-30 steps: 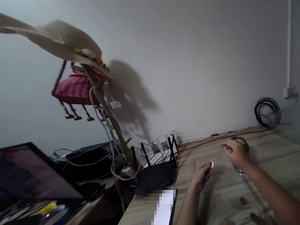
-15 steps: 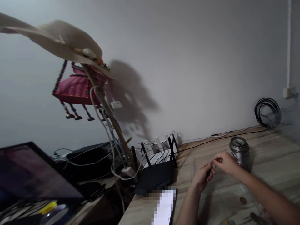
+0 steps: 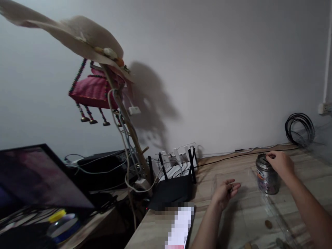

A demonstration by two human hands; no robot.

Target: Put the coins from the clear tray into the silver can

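Note:
A silver coin-bank tin (image 3: 268,181) with a printed side and a slotted lid stands upright on the wooden table. At the top of it, my right hand (image 3: 281,166) pinches thumb and fingers together over the lid; whatever is between the fingertips is too small to make out. To the left and lower, my left hand (image 3: 225,193) is held palm up above the table, fingers apart and slightly bent. A dark spot shows in its palm, too unclear to name. A brownish coin (image 3: 268,224) lies on the table between my forearms, with more coins (image 3: 248,245) at the bottom edge.
Clear plastic (image 3: 278,216) lies on the table. Left of my hands are a black router (image 3: 173,192) and a blurred-out bright screen (image 3: 180,226). Further left stand a monitor (image 3: 49,180) and a pole (image 3: 132,131) bearing a hat (image 3: 88,38). Coiled black cable (image 3: 299,128) leans at the back right.
My right hand has moved away from my left fingertips, rightward to the tin's lid. My left hand stays in about the same place, its fingers now more spread.

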